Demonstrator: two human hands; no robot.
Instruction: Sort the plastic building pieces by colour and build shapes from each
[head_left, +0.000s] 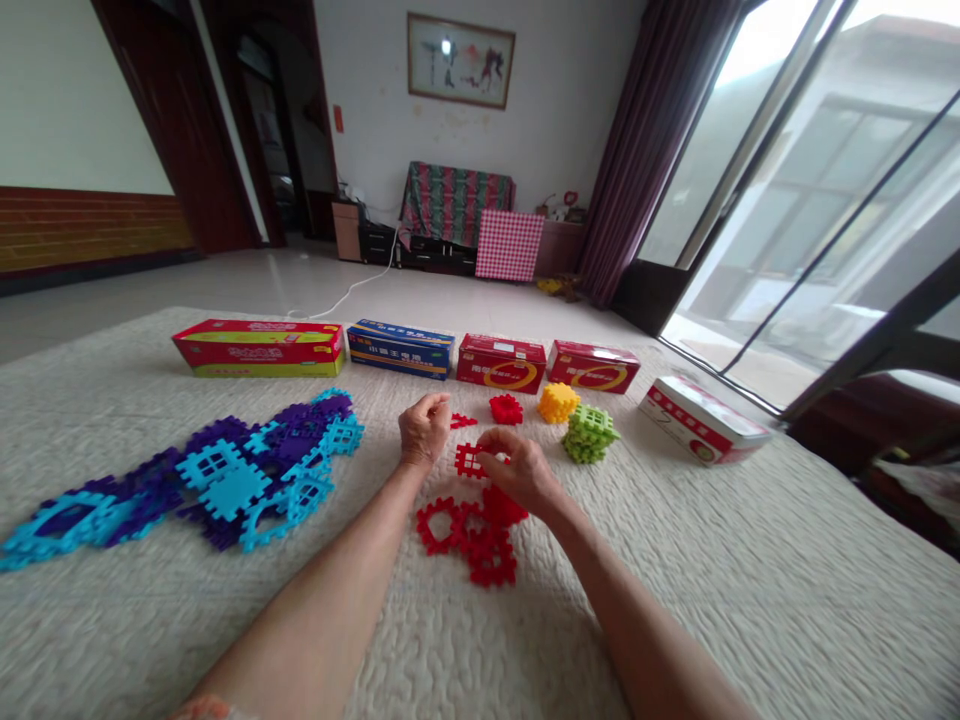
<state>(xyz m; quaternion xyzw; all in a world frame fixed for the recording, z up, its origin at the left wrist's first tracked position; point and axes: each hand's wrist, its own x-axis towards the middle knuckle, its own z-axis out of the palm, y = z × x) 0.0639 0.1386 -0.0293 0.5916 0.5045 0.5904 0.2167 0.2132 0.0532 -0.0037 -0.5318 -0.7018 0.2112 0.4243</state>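
Observation:
My right hand [519, 466] is closed on a red plastic interlocking tile [469, 461] with a window-like grid and notched edges. My left hand [424, 428] is curled with its fingers pressed together; whether anything is inside it is hidden. Just right of its fingers shows a thin red piece [463, 421], and I cannot tell if they touch. Below both hands lies a loose pile of red tiles [491, 555], some with open centres. Beyond my right hand sits a red assembled block [506, 409]. A yellow block [559, 402] and a green block [590, 434] stand to its right.
A heap of blue and purple tiles [232, 480] spreads over the quilted cover [750, 580] on the left. Along the back stand a red-and-green box [259, 348], a blue box [401, 349] and two red boxes [501, 362]. A white-and-red box [703, 418] lies at the right.

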